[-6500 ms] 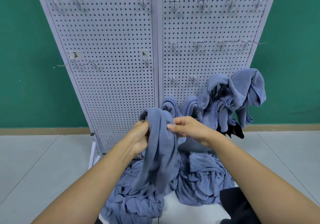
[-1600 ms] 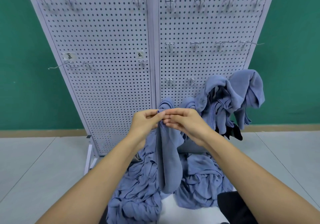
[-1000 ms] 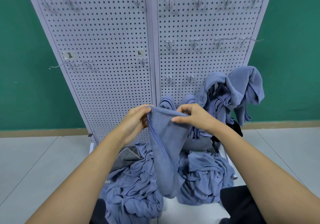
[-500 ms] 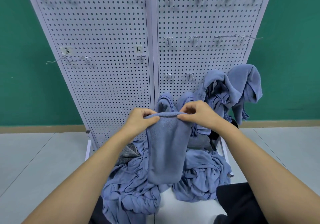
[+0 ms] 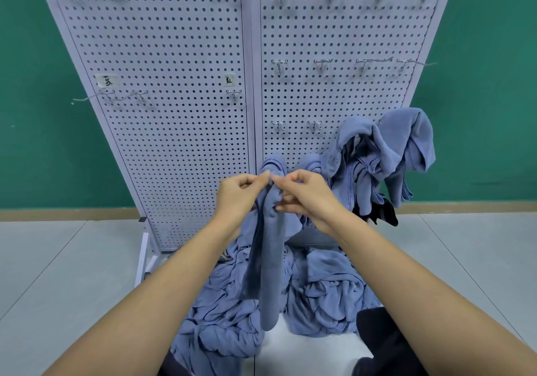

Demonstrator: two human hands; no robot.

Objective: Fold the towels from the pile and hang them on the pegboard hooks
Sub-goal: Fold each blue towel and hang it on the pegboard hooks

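Nearest, the pile (image 5: 226, 317) of blue towels lies loose on the floor (image 5: 72, 259) at the foot of the pegboard (image 5: 180, 131). Above it one towel (image 5: 270, 265) hangs as a narrow folded strip. Both the left hand (image 5: 238, 195) and the right hand (image 5: 308, 198) pinch its top, fingertips nearly meeting, fingers curled round the cloth. Judgement: the folding step is in hand, top edges pinched together; whether the corners align cannot be told, as the fingers hide them. Behind, several hung towels (image 5: 386, 149) sit bunched at the board's lower right. Farther up, two bare hooks (image 5: 279, 125) stand just left of them. Next move calls for a lift to a bare hook, the fold held pinched so that the strip drapes evenly over it
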